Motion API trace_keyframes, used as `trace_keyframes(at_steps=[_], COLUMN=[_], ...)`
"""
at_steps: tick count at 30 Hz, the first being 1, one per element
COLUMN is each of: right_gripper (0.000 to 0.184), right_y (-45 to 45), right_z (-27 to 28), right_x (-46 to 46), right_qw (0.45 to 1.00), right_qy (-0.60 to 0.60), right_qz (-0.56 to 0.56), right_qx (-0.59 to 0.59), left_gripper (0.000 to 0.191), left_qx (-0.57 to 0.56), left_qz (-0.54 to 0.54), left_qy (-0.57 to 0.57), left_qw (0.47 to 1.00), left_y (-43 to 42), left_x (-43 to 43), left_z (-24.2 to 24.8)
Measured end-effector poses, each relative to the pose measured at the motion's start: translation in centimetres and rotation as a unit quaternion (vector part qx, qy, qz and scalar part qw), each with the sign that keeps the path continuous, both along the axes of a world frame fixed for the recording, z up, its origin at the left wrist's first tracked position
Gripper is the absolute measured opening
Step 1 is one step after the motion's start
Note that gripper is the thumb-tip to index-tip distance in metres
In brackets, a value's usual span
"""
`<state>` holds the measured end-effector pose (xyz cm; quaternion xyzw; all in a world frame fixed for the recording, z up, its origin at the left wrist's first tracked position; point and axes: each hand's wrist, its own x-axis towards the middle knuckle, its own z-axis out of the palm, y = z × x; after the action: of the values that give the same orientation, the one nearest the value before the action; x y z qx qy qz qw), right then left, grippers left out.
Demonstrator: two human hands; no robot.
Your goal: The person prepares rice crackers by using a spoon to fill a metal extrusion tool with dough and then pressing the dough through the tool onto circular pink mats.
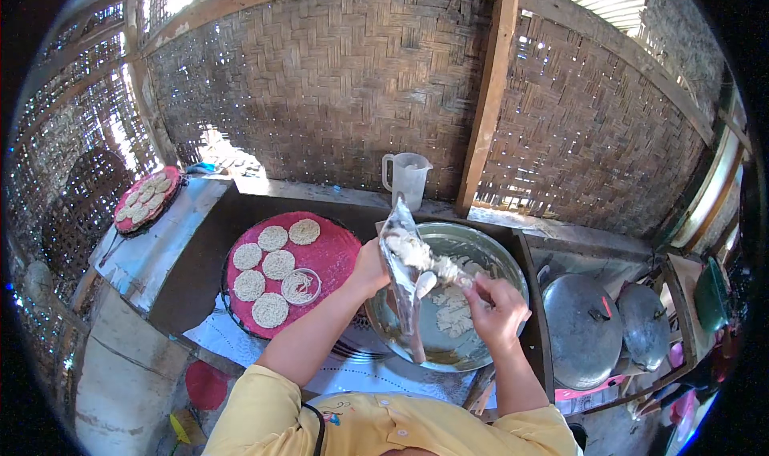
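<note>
My left hand (371, 267) grips a long wooden implement (407, 300) smeared with pale dough, held tilted over a wide metal basin (521, 258). A thick lump of wet dough (410, 247) lies on its upper part. In my right hand (500, 309), the fingertips pinch the end of a dough-coated strip (447, 270); whether a utensil lies under the dough I cannot tell. A white rounded piece, perhaps a spoon (425, 283), shows beside the implement. More dough (453, 318) sits in the basin. Left of my forearm, a round red tray (336, 246) bears several flat noodle-like discs (278, 264).
A clear ring (317, 286) surrounds dough strands on the red tray. Behind the basin stands a plastic measuring jug (410, 180). Another red tray of discs (167, 201) rests at far left. Lidded metal pots (580, 330) stand right of the dark box edge (537, 336).
</note>
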<state>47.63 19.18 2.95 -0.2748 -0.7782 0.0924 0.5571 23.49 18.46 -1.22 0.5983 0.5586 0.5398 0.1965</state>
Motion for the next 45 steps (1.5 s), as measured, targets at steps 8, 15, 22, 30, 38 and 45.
trace_keyframes(at_steps=[8, 15, 22, 30, 38, 45], right_gripper=[0.02, 0.018, 0.019, 0.019, 0.025, 0.024], right_y=[2.2, -0.8, 2.6, 2.3, 1.6, 0.0], right_z=[-0.6, -0.1, -0.7, -1.9, -4.0, -4.8], right_x=[0.9, 0.6, 1.4, 3.5, -2.7, -1.2], right_qw=[0.985, 0.997, 0.987, 0.889, 0.931, 0.938], right_qy=[0.029, -0.051, -0.005, 0.126, 0.033, -0.022], right_qz=[-0.033, 0.038, -0.055, 0.197, 0.189, 0.206], right_qx=[-0.166, -0.04, -0.151, -0.393, -0.31, -0.278], left_gripper=[0.042, 0.026, 0.026, 0.026, 0.019, 0.018], left_qx=[0.003, 0.018, 0.001, -0.007, 0.148, 0.238], left_qz=[-0.025, -0.11, -0.15, -0.216, -0.458, -0.419], left_qy=[0.082, -0.335, -0.193, -0.466, -0.586, -0.557], left_qw=[0.996, 0.936, 0.97, 0.858, 0.652, 0.676], left_y=[-0.3, -0.2, 0.3, -3.8, -3.0, -4.0], left_x=[1.0, 0.1, -0.1, -1.3, 1.1, -1.4], left_z=[0.2, -0.8, -0.5, 3.7, 3.3, 3.1])
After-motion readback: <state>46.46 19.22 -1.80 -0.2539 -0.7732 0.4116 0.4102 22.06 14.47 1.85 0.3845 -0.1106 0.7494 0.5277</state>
